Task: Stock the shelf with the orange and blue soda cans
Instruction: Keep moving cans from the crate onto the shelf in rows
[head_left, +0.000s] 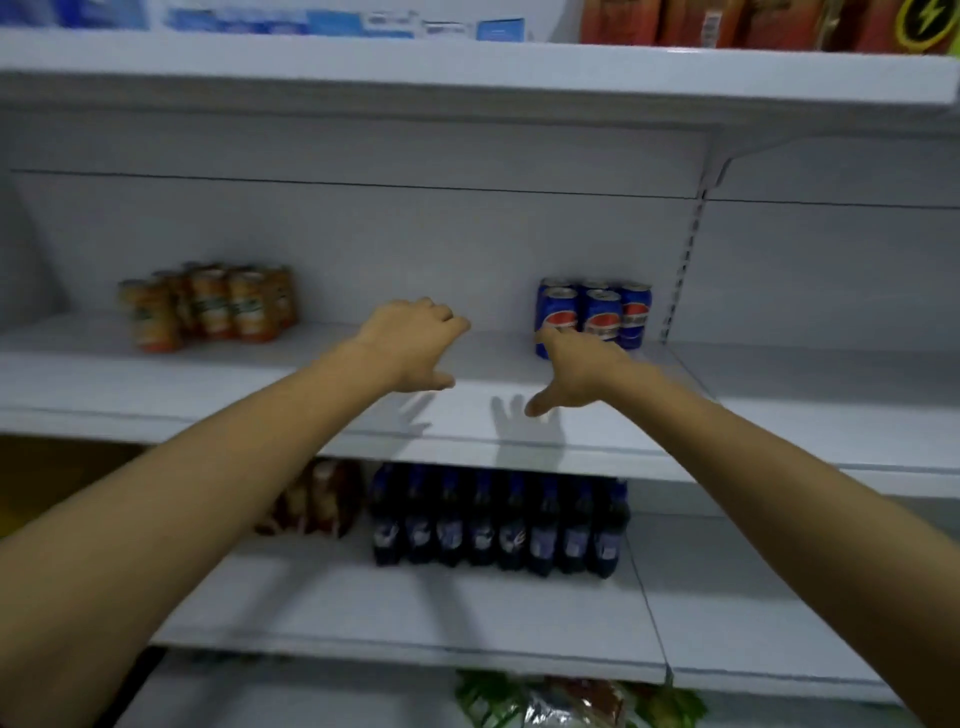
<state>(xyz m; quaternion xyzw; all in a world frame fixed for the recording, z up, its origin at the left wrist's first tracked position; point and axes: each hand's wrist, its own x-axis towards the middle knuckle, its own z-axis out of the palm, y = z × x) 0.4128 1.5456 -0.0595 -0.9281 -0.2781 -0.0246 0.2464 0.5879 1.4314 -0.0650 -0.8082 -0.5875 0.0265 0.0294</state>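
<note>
On the white middle shelf (311, 384), orange cans (208, 306) cluster left, blue cans (597, 314) right. Both hands hover empty, fingers spread: left hand (410, 345) mid-shelf, right hand (576, 371) touching the front blue can. Best nudge gently, keeping rows upright.

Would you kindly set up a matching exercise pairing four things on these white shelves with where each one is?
Things:
1. Cluster of orange soda cans
2. Cluster of blue soda cans
3. Row of dark bottles with blue labels
4. Bare right hand

Places:
A. Shelf below the cans
B. Right part of the middle shelf
C. Left part of the middle shelf
D. Empty, reaching in beside the blue cans

Pairs: 1-C, 2-B, 3-A, 4-D
</note>
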